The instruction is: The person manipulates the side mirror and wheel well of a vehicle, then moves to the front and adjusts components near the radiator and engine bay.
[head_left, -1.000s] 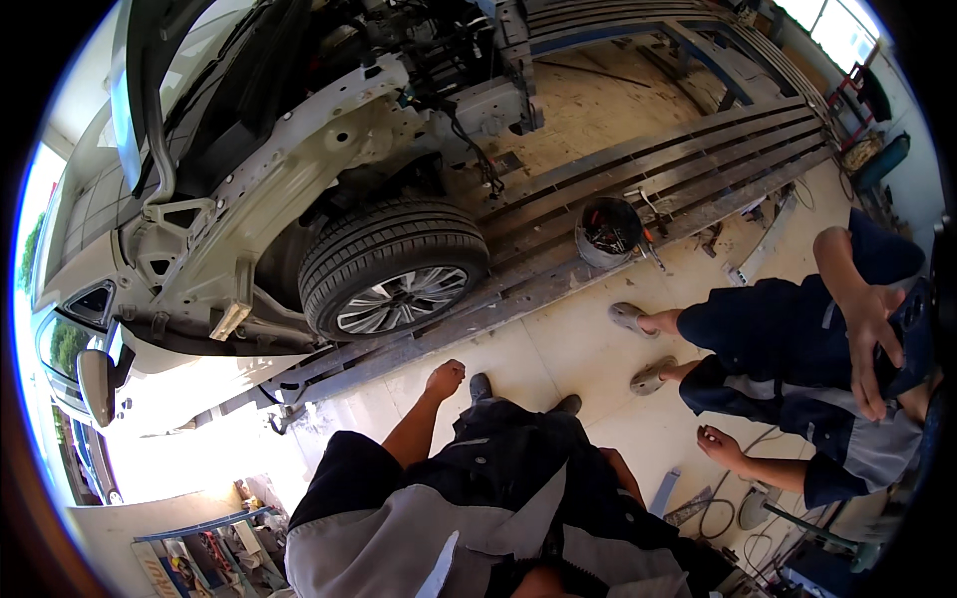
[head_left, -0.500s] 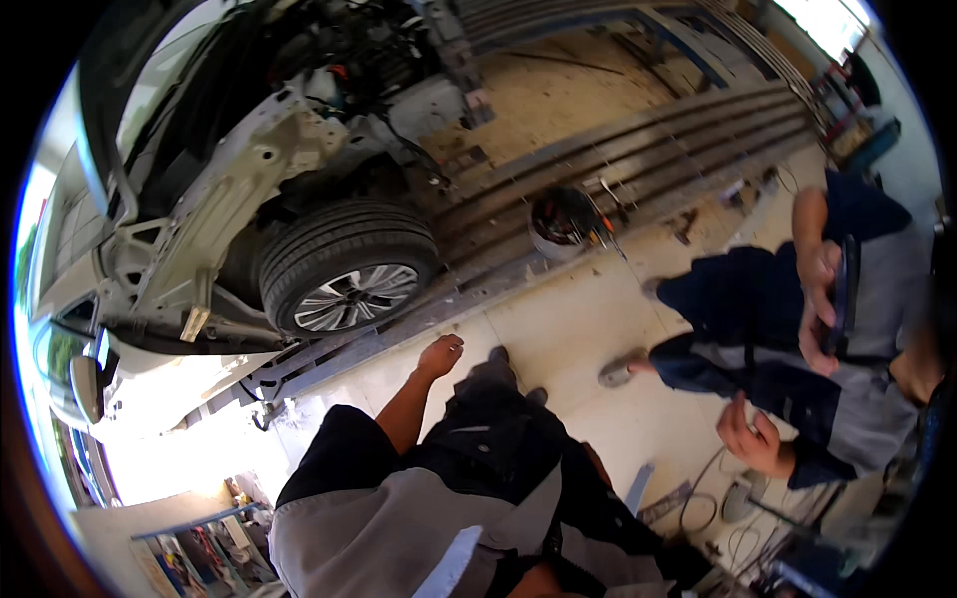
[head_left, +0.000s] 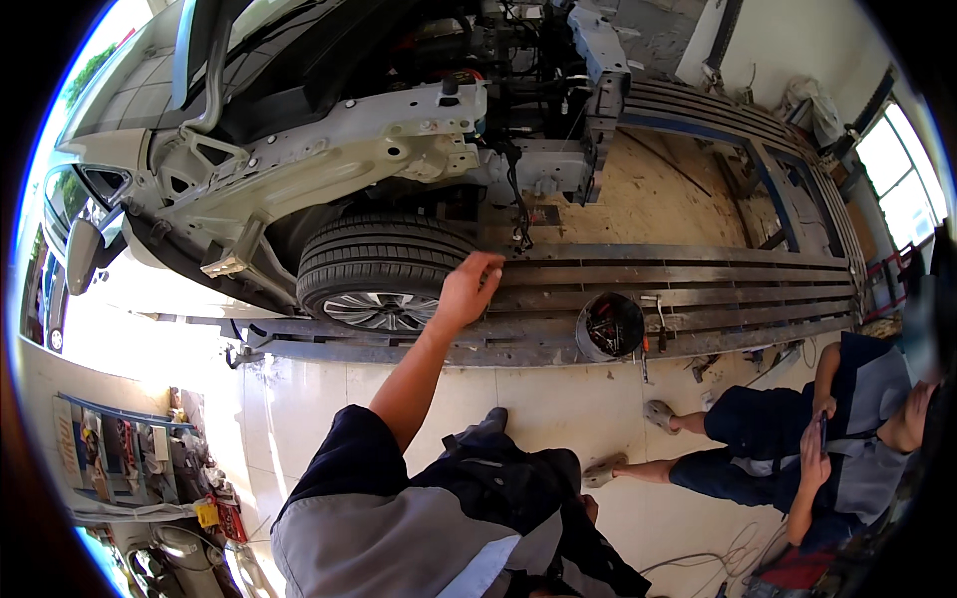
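My left hand [head_left: 467,291] is stretched out in front of the car's front wheel [head_left: 384,309], with its fingers loosely apart and nothing seen in them. It overlaps the tyre's right side in the picture; whether it touches the rubber I cannot tell. Above the wheel lies the bare front of a car body [head_left: 329,140], its fender and bumper off and the engine bay exposed. Only a bit of my right hand [head_left: 589,507] shows low beside my hip, its fingers hidden.
A black bucket [head_left: 610,327] with tools stands on the slatted metal platform [head_left: 738,291], hand tools [head_left: 654,324] beside it. At the right, another person [head_left: 778,439] holds a phone [head_left: 823,431]. Cables [head_left: 733,558] lie on the floor; a tool rack [head_left: 125,448] stands lower left.
My left hand has moved up and right, from over the floor to in front of the wheel. The view has turned, and the other person now appears lower, with both hands together at the phone.
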A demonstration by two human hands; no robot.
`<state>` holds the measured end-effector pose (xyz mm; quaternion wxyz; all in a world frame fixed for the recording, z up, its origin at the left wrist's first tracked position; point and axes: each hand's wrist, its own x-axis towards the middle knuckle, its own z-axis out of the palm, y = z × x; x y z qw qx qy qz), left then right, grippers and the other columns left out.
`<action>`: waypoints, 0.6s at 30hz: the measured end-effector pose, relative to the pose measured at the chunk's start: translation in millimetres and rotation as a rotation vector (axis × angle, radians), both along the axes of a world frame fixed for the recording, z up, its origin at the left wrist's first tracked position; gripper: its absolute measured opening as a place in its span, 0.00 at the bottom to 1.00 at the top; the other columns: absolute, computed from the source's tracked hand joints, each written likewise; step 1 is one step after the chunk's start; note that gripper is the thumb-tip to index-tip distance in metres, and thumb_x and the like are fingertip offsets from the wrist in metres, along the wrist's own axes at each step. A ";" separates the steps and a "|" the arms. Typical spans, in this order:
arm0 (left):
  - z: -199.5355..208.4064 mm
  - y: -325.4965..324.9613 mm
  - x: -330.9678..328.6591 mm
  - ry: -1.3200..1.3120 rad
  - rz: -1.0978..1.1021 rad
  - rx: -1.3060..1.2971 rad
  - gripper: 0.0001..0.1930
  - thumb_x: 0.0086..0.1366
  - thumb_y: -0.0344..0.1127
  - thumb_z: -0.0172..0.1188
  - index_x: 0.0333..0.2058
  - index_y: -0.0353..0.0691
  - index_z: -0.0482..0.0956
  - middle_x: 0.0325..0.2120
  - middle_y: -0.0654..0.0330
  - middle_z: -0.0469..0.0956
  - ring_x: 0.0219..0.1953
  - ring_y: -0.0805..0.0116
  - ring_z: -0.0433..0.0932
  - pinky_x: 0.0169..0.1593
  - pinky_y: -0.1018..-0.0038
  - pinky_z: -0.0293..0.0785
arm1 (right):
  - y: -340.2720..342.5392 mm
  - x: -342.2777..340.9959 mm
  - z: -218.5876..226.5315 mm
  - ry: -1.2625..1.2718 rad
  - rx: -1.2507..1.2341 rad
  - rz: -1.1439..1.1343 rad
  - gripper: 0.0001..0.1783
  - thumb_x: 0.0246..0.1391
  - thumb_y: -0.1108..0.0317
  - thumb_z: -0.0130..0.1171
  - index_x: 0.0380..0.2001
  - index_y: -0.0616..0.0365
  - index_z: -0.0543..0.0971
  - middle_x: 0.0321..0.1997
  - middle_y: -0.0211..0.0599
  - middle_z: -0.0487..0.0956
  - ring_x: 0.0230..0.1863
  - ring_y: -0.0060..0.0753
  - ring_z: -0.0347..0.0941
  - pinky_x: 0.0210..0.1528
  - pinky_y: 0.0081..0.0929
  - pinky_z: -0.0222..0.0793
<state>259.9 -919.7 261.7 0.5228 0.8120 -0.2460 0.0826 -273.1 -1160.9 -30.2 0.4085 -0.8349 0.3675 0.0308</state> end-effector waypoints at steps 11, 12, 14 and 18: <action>207.7 65.5 109.5 -0.757 0.464 0.078 0.11 0.65 0.36 0.53 0.43 0.40 0.76 0.40 0.56 0.78 0.42 0.59 0.76 0.47 0.68 0.69 | -99.7 179.1 70.2 -0.188 0.274 -0.306 0.15 0.59 0.61 0.49 0.27 0.62 0.74 0.15 0.32 0.71 0.13 0.22 0.66 0.14 0.21 0.62; 212.8 67.6 119.9 -0.799 0.537 0.187 0.12 0.65 0.38 0.52 0.43 0.41 0.76 0.40 0.56 0.78 0.43 0.57 0.76 0.48 0.66 0.68 | -100.1 198.1 81.3 -0.185 0.278 -0.286 0.14 0.58 0.61 0.49 0.27 0.62 0.74 0.15 0.33 0.72 0.13 0.22 0.66 0.14 0.20 0.63; 211.1 74.1 138.4 -0.737 0.565 0.286 0.13 0.66 0.42 0.52 0.44 0.42 0.76 0.41 0.56 0.77 0.44 0.53 0.75 0.49 0.65 0.67 | -102.0 235.6 101.1 -0.231 0.247 -0.189 0.14 0.58 0.61 0.49 0.29 0.61 0.74 0.16 0.33 0.73 0.14 0.21 0.67 0.16 0.20 0.63; 202.3 70.9 158.5 -0.618 0.566 0.327 0.15 0.66 0.44 0.51 0.44 0.42 0.77 0.42 0.56 0.78 0.46 0.54 0.75 0.49 0.64 0.68 | -98.3 304.8 112.9 -0.300 0.200 -0.019 0.14 0.58 0.59 0.53 0.27 0.61 0.73 0.17 0.32 0.71 0.18 0.23 0.68 0.21 0.23 0.63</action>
